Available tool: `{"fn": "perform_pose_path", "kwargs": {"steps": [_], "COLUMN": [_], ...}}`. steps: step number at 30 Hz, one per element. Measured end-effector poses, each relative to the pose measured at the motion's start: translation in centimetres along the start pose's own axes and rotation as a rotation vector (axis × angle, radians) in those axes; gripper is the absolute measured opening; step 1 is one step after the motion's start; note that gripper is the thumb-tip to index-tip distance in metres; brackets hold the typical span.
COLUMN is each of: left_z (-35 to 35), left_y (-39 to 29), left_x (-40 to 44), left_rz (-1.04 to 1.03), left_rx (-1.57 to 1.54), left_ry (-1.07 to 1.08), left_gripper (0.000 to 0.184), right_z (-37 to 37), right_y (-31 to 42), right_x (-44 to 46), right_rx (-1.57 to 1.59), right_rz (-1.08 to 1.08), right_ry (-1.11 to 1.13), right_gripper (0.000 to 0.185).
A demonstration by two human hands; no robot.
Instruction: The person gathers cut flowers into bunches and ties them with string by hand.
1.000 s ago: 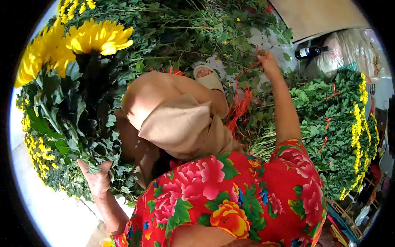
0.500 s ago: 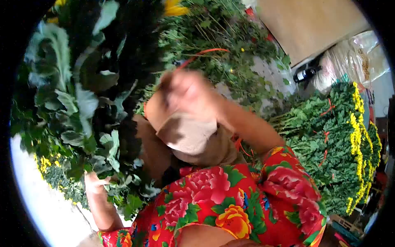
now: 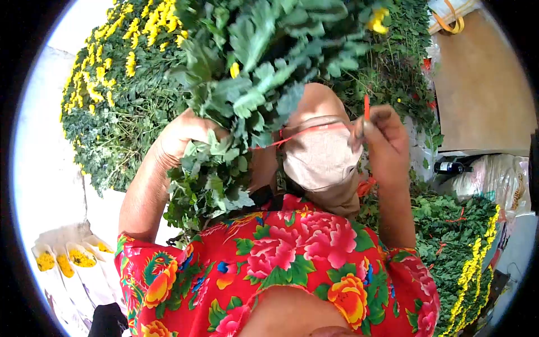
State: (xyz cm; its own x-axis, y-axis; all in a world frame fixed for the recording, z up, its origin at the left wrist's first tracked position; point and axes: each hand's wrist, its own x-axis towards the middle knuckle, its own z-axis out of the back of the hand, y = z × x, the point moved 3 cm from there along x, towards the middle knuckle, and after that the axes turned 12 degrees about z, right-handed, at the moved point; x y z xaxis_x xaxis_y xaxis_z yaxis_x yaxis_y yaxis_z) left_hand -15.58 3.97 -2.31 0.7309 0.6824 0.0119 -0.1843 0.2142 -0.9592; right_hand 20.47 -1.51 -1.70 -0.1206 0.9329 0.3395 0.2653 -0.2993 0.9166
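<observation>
A leafy bunch of yellow chrysanthemums (image 3: 247,67) is held across my lap, its foliage rising to the top of the view and its lower leaves hanging by my chest. My left hand (image 3: 193,132) is wrapped round its stems, the fingers partly hidden by leaves. My right hand (image 3: 384,137), above my right knee, pinches an orange-red string (image 3: 297,133). The string runs taut from the bunch across my knee, and its free end stands up above my fingertips. Where it meets the stems, leaves hide whether it goes round them.
A heap of yellow chrysanthemums (image 3: 129,84) lies at the upper left. Tied bunches (image 3: 449,247) are stacked at the right. White-wrapped flowers (image 3: 78,258) stand lower left. A dark bottle (image 3: 452,167) lies beside clear plastic wrapping (image 3: 494,180), below a tan board (image 3: 483,84).
My view has swung left. The bunch now lies more centrally, with my left hand higher on it. My right hand has moved right, away from the stems, drawing the string out straight.
</observation>
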Motion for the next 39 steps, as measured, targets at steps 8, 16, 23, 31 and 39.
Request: {"fn": "perform_pose_path", "kwargs": {"steps": [8,16,23,31,39], "left_z": [-1.9,-1.0,-3.3,-10.5,-6.0], "left_y": [-2.0,-3.4,-7.3,-6.8,-8.0], "left_x": [2.1,1.4,6.4,6.9,6.5], "left_rz": [0.076,0.584,0.506,0.431,0.373], "left_rx": [-0.070,-0.657,0.276,0.975,0.582], "left_ry": [0.022,-0.154,-0.399,-0.296,-0.038], "left_gripper": [0.012,0.068,0.051,0.030,0.039], "right_z": [-9.6,-4.2,-11.0,-13.3,-11.7], "right_y": [-2.3,0.7,7.4,0.6,-1.3], "right_x": [3.8,2.4,0.3,5.5,6.0], "right_rx": [0.498,0.117,-0.585,-0.165,-0.072], "right_rz": [0.225,0.060,0.331,0.213,-0.101], "right_ry": [-0.175,-0.126,0.684,0.068,-0.028], "right_gripper": [0.016,0.010,0.017,0.004,0.002]}}
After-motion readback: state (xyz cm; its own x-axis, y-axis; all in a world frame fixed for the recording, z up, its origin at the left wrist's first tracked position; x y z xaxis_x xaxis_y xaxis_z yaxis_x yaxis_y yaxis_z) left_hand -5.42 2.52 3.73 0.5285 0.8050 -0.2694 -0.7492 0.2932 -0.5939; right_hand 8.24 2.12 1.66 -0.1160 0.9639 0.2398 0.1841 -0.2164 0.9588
